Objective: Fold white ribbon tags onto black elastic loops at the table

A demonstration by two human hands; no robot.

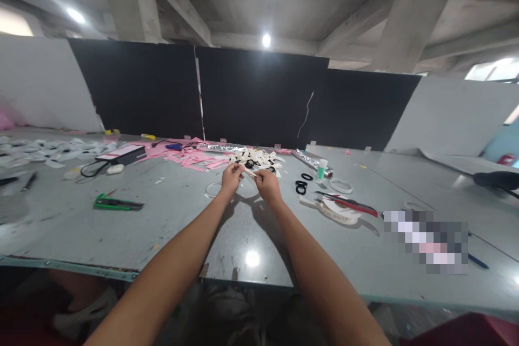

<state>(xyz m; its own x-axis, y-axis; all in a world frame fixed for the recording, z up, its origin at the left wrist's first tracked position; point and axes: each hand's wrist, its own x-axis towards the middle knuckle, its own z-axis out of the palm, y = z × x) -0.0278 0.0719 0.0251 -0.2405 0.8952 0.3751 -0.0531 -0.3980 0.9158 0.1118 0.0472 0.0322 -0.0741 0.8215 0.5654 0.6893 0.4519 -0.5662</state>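
My left hand (232, 179) and my right hand (268, 184) are close together over the table, fingers pinched. Between them runs a short cream fabric strip (250, 173), an end in each hand; its details are too small to tell. Just beyond my fingers lies a heap of cream ribbon pieces (263, 158), with black rings (250, 163) among them. A thin clear ring (212, 190) rests on the table beside my left wrist. Right of my right hand are several black hair ties (300, 188).
Left stands a green utility knife (117, 203); farther back are a black box (125, 154) and pink scraps (194, 159). On the right lie a green-and-white bottle (321, 171), red-handled scissors (352, 204), a printed ribbon (338, 216) and a foil strip (310, 160). Black panels (259, 97) border the back.
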